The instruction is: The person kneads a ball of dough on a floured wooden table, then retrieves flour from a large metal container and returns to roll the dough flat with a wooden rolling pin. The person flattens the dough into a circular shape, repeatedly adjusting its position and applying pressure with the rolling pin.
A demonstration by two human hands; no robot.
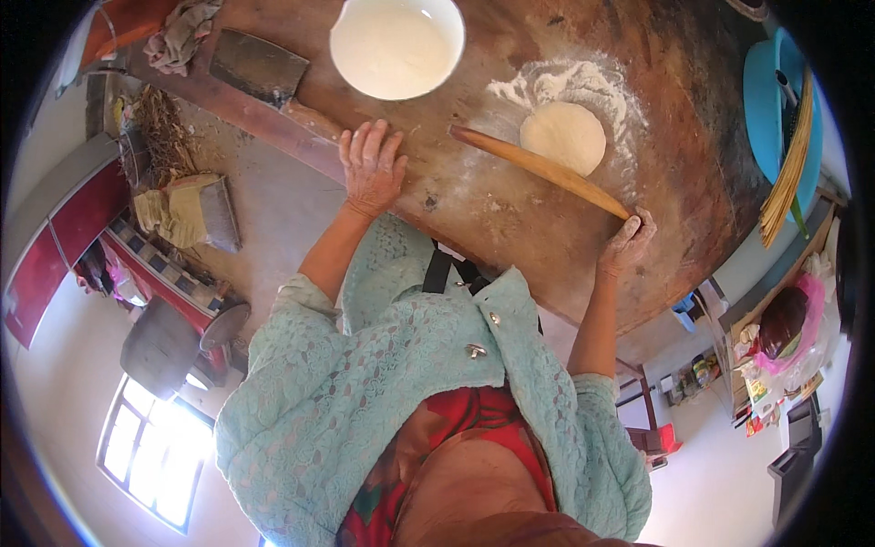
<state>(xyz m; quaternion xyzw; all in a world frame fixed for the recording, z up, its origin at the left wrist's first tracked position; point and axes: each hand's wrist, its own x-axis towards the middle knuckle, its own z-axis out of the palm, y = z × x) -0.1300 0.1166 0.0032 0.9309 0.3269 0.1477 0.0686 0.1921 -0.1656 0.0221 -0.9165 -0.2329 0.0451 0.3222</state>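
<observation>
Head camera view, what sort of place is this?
Probably a home kitchen: a flat round of dough lies on a floured wooden worktop, the right hand holds the end of a tapered rolling pin, and a broad-bladed cleaver lies nearby.

Rolling pin (538, 170) blocks near access to dough (562, 135); far side open.

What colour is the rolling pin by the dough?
The rolling pin is brown; it shows best in the head view.
</observation>
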